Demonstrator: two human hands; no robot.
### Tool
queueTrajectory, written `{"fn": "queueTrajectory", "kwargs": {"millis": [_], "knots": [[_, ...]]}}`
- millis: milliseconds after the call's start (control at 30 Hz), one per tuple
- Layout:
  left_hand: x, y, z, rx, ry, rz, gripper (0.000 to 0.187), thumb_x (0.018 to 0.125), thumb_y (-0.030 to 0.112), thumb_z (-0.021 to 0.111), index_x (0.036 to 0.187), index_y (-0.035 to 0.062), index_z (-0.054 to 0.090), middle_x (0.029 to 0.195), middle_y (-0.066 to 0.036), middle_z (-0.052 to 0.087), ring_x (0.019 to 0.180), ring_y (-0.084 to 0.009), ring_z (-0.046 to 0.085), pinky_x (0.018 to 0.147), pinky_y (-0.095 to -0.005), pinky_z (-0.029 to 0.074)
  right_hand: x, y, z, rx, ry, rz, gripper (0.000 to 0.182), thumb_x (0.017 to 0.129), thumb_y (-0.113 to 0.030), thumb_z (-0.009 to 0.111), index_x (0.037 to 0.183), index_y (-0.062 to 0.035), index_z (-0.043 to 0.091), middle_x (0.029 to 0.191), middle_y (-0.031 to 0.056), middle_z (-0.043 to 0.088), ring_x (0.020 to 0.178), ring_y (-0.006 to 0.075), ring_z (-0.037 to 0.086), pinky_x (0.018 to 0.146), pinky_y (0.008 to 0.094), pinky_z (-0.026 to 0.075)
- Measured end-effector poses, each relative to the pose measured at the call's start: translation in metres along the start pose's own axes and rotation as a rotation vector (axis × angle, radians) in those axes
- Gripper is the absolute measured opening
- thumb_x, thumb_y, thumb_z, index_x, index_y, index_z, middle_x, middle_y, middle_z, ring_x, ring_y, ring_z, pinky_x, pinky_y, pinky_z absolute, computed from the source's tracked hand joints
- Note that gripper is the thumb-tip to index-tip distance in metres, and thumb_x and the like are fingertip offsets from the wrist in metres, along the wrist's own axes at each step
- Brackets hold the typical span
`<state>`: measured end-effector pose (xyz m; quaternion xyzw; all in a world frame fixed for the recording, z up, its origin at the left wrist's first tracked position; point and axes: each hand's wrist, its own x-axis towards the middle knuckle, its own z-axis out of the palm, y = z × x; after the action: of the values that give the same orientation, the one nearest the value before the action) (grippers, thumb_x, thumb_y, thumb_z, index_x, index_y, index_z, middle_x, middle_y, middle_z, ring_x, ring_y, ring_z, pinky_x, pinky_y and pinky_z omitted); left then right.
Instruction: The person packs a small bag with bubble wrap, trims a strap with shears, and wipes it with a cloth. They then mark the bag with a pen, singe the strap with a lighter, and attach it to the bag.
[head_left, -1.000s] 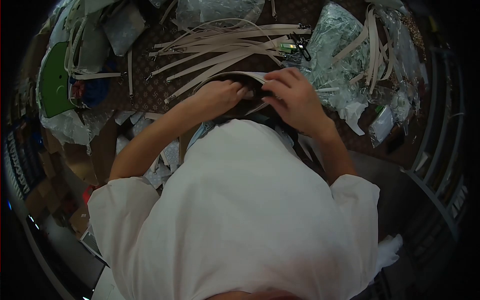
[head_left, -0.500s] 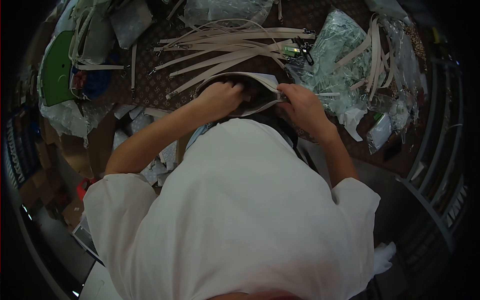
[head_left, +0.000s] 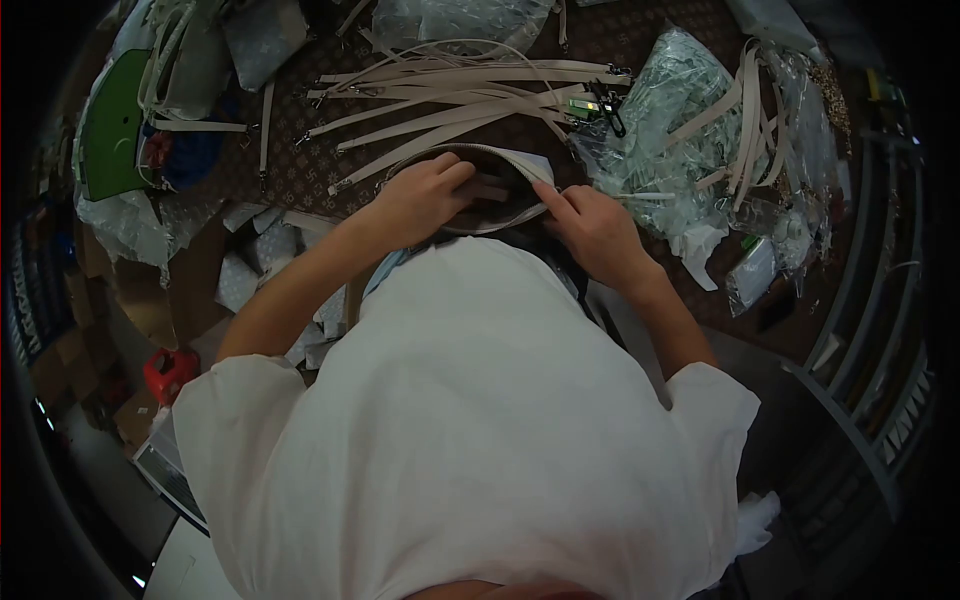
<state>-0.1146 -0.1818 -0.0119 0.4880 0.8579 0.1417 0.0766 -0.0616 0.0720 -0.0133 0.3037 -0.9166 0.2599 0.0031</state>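
Note:
An open zippered bag (head_left: 530, 208) lies at the table's near edge, against the white shirt. My left hand (head_left: 432, 195) is at the bag's left side, its fingers curled over the rim and partly inside the opening; what they grip is hard to make out. My right hand (head_left: 592, 222) holds the bag's right rim near the zipper, index finger stretched along it. The bag's interior is dark. Just beyond it lie several pale straps (head_left: 440, 120) with metal clips.
A heap of clear plastic wrapping (head_left: 675, 120) lies right of the bag, with more straps (head_left: 750, 130) beside it. At the left are a green piece (head_left: 115, 130) and a pale bag (head_left: 195, 75). Metal rails (head_left: 870, 300) stand at the far right.
My left hand has shifted slightly left and up, and the bag's mouth looks wider. My right hand's index finger now reaches along the rim. The view has moved slightly.

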Motion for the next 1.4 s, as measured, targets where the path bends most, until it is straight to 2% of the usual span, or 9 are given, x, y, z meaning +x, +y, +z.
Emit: {"fn": "queueTrajectory", "kwargs": {"millis": [300, 367, 533, 800, 900, 967, 1067, 1267, 1400], "knots": [[-0.015, 0.001, 0.004, -0.143, -0.149, -0.181, 0.037, 0.081, 0.034, 0.056, 0.101, 0.0029, 0.061, 0.105, -0.005, 0.056, 0.095, -0.025, 0.052, 0.084, -0.0341, 0.044, 0.021, -0.011, 0.015, -0.069, 0.071, -0.055, 0.03, 0.076, -0.012, 0.062, 0.103, -0.0001, 0.057, 0.07, 0.0077, 0.051, 0.063, 0.0223, 0.053, 0.054, 0.0317, 0.044], [-0.017, 0.002, -0.003, 0.046, 0.192, 0.04, 0.038, 0.079, 0.036, 0.058, 0.1, 0.0042, 0.061, 0.101, -0.006, 0.057, 0.097, -0.0242, 0.051, 0.085, -0.0341, 0.042, 0.026, -0.017, 0.017, -0.064, 0.056, -0.053, 0.029, 0.077, -0.011, 0.064, 0.103, -0.0003, 0.057, 0.069, 0.0082, 0.051, 0.061, 0.0236, 0.053, 0.053, 0.0326, 0.044], [-0.069, 0.02, 0.007, 0.101, 0.162, -0.167, 0.026, 0.072, 0.023, 0.058, 0.091, 0.0065, 0.061, 0.095, -0.007, 0.055, 0.096, -0.0223, 0.05, 0.082, -0.0317, 0.042, 0.045, -0.039, 0.035, 0.141, -0.011, 0.097, 0.032, 0.076, -0.016, 0.063, 0.103, 0.0012, 0.057, 0.075, 0.0112, 0.058, 0.067, 0.0261, 0.058, 0.055, 0.0343, 0.047], [-0.102, 0.008, 0.021, 0.3, 0.611, -0.578, 0.021, 0.067, 0.009, 0.059, 0.087, 0.0057, 0.06, 0.094, -0.006, 0.053, 0.09, -0.0242, 0.051, 0.071, -0.0333, 0.043, 0.097, -0.062, 0.039, 0.216, -0.515, -0.389, 0.031, 0.077, -0.008, 0.062, 0.103, 0.0036, 0.052, 0.073, 0.0168, 0.058, 0.067, 0.0338, 0.058, 0.059, 0.0384, 0.047], [-0.097, 0.052, 0.027, 0.172, 0.954, -0.931, 0.011, 0.076, 0.012, 0.059, 0.082, 0.0024, 0.061, 0.085, -0.006, 0.055, 0.082, -0.0241, 0.053, 0.068, -0.0307, 0.043, 0.109, -0.07, 0.043, 0.427, -0.613, -0.33, 0.028, 0.077, -0.006, 0.062, 0.101, 0.0042, 0.05, 0.072, 0.0186, 0.059, 0.066, 0.0321, 0.06, 0.059, 0.0365, 0.048], [-0.098, 0.086, 0.027, -0.747, 0.838, -1.302, 0.025, 0.083, 0.024, 0.06, 0.078, -0.0006, 0.063, 0.076, -0.006, 0.059, 0.07, -0.0182, 0.055, 0.062, -0.0268, 0.043, 0.113, -0.077, 0.044, 0.615, -0.632, -0.218, 0.025, 0.077, -0.004, 0.061, 0.098, 0.0046, 0.049, 0.071, 0.0192, 0.06, 0.066, 0.0305, 0.062, 0.059, 0.0353, 0.049], [-0.089, 0.106, 0.042, -1.422, 0.763, -1.328, 0.034, 0.084, 0.031, 0.061, 0.077, -0.0017, 0.065, 0.068, -0.005, 0.061, 0.061, -0.0112, 0.052, 0.056, -0.0246, 0.042, 0.11, -0.089, 0.043, 0.796, -0.843, 0.273, 0.019, 0.081, -0.006, 0.059, 0.094, 0.0047, 0.05, 0.07, 0.016, 0.061, 0.06, 0.02, 0.063, 0.052, 0.0305, 0.049], [-0.087, 0.11, 0.042, -1.429, 0.761, -1.311, 0.039, 0.083, 0.037, 0.062, 0.079, -0.0015, 0.066, 0.066, -0.004, 0.061, 0.063, -0.0073, 0.052, 0.057, -0.0226, 0.042, 0.111, -0.097, 0.039, 0.881, -0.811, 0.467, 0.014, 0.085, -0.008, 0.054, 0.083, 0.0051, 0.054, 0.068, 0.0127, 0.061, 0.052, 0.0125, 0.059, 0.045, 0.0259, 0.046], [-0.084, 0.11, 0.041, -1.539, 0.836, -1.252, 0.036, 0.083, 0.036, 0.062, 0.079, -0.0002, 0.066, 0.068, -0.002, 0.061, 0.063, -0.0061, 0.052, 0.058, -0.0213, 0.042, 0.112, -0.096, 0.04, 0.618, -0.798, 0.212, 0.015, 0.084, -0.01, 0.055, 0.079, 0.0032, 0.056, 0.066, 0.0125, 0.061, 0.051, 0.0154, 0.058, 0.046, 0.0276, 0.045]]}}
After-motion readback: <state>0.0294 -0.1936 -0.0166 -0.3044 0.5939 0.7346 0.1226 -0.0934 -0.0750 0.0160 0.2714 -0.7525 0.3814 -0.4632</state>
